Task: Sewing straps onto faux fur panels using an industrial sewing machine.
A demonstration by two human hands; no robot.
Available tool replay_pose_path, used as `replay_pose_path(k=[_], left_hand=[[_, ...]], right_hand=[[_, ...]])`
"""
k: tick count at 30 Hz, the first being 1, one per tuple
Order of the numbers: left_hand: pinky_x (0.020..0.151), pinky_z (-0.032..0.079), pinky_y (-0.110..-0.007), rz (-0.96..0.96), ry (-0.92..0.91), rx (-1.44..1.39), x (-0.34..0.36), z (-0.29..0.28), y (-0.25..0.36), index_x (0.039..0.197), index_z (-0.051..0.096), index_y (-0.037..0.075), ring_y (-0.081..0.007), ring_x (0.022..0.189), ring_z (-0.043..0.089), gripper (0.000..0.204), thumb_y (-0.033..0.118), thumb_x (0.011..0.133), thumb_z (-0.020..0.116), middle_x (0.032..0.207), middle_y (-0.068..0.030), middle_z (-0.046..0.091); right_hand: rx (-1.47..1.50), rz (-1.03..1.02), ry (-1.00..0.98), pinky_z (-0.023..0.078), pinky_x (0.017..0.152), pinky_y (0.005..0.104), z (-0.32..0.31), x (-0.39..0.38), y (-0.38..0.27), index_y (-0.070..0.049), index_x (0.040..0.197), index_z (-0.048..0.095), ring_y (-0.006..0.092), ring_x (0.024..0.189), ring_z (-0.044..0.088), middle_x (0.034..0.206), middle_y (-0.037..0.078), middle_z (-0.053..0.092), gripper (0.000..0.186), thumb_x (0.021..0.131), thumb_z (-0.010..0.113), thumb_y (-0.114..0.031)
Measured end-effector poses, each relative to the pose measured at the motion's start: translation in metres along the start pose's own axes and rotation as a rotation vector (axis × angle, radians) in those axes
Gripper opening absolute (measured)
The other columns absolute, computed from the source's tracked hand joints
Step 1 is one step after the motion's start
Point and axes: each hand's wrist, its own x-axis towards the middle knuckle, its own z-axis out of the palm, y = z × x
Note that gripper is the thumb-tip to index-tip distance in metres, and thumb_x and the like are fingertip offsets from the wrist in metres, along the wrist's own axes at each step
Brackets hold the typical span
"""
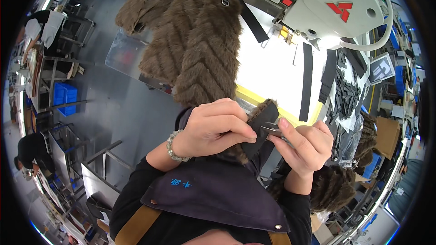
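Note:
Before my chest is a small brown fur piece with a black backing (265, 119). My left hand (218, 124) is closed, its thumb and forefinger pinched at the black backing. In my right hand (305, 147) are small metal thread snips (271, 130), held between thumb and fingers. Their two thin blades point left, slightly apart, over the black backing and close to my left fingertips. Whether a thread lies between the blades is too small to tell. Large brown fur panels (209, 56) with a chevron pattern lie beyond my left hand, a metal ring at their far end.
A white sewing machine (336, 9) with a lit lamp stands at the far right of the bright worktable. Black strips (306, 81) lie on the table, with a heap of black pieces (347, 93) farther right. More brown fur (334, 188) sits by my right forearm.

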Motion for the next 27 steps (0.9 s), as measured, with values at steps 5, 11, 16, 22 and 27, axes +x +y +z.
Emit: replay_pose_path(k=[5,11,16,22,27], left_hand=[[0.054,0.041,-0.027,-0.047,-0.008,-0.079,0.002,0.001,0.002,0.077,0.068,0.001,-0.0180,0.061,0.052,0.018,0.001,0.064,0.080,0.067,-0.0042,0.054],[0.053,0.040,-0.027,-0.069,0.001,-0.102,0.002,0.002,0.001,0.076,0.068,0.001,-0.0174,0.060,0.051,0.015,0.000,0.066,0.079,0.066,-0.0042,0.054],[0.053,0.040,-0.027,-0.070,0.000,-0.120,0.003,0.004,0.000,0.077,0.068,0.001,-0.0176,0.060,0.050,0.015,0.001,0.067,0.079,0.066,-0.0041,0.054],[0.055,0.041,-0.028,-0.070,-0.016,-0.101,0.002,0.005,-0.002,0.076,0.067,0.002,-0.0180,0.061,0.051,0.014,0.002,0.068,0.079,0.067,-0.0038,0.054],[0.059,0.043,-0.027,-0.058,-0.003,-0.103,0.003,0.005,-0.006,0.078,0.066,0.005,-0.0170,0.064,0.055,0.014,0.003,0.069,0.078,0.070,-0.0026,0.059]], right_hand=[[0.056,-0.060,0.070,0.021,0.046,0.0248,0.007,-0.008,0.005,-0.018,0.095,0.073,0.0070,0.045,0.034,0.057,-0.007,0.039,0.043,0.053,0.084,-0.021],[0.033,-0.075,0.075,0.021,0.046,0.0244,0.012,-0.011,0.008,-0.019,0.094,0.073,0.0072,0.045,0.033,0.058,-0.008,0.038,0.041,0.055,0.084,-0.021],[0.055,-0.079,0.107,0.022,0.046,0.0243,0.016,-0.012,0.010,-0.018,0.093,0.073,0.0077,0.044,0.034,0.057,-0.008,0.039,0.039,0.055,0.083,-0.021],[0.327,0.212,0.128,0.027,0.047,0.0227,0.024,-0.019,0.015,-0.007,0.096,0.070,0.0076,0.047,0.041,0.062,-0.003,0.053,0.040,0.059,0.084,-0.015],[0.987,0.675,0.129,0.035,0.055,0.0191,0.040,-0.026,0.008,0.000,0.095,0.066,0.0063,0.061,0.049,0.077,0.003,0.061,0.041,0.059,0.083,-0.007]])
